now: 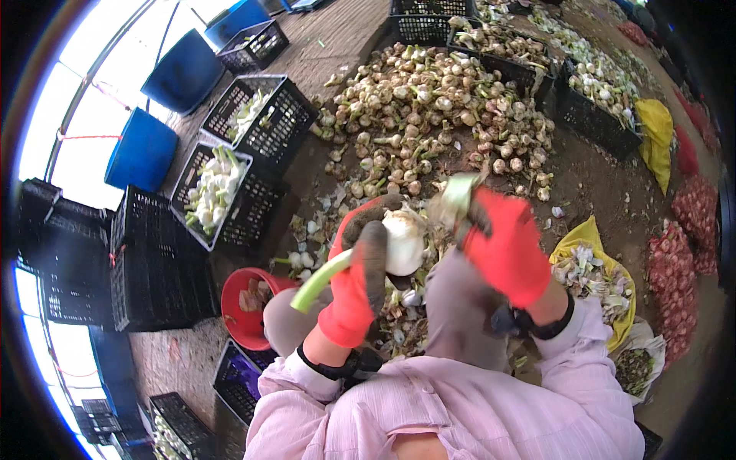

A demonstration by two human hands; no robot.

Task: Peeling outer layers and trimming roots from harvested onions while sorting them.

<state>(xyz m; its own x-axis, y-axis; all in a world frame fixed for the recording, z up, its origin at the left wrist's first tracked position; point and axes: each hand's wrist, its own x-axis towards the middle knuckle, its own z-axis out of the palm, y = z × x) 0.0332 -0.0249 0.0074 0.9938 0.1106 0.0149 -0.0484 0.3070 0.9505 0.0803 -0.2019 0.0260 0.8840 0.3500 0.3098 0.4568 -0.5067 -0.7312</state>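
Observation:
My left hand (pixel 355 290), in a red glove with a dark palm, grips a large white garlic bulb (pixel 404 246). Its bright green stem (pixel 319 282) sticks out past my thumb to the lower left. To the right of the bulb and apart from it, my right hand (pixel 506 247) is closed in a matching red glove. A pale green strip of garlic husk (pixel 459 194), blurred by motion, juts from its fingers. Whether that hand also holds a tool cannot be seen. Between my knees, loose garlic skins (pixel 402 328) cover the ground.
Ahead lies a heap of untrimmed garlic (pixel 425 98). Left are black crates of cleaned garlic (pixel 213 184), stacked crates (pixel 161 259), blue tubs (pixel 141 149) and a red bucket (pixel 244 310). On the right are a yellow sack of skins (pixel 624 322) and red mesh sacks of garlic (pixel 673 293).

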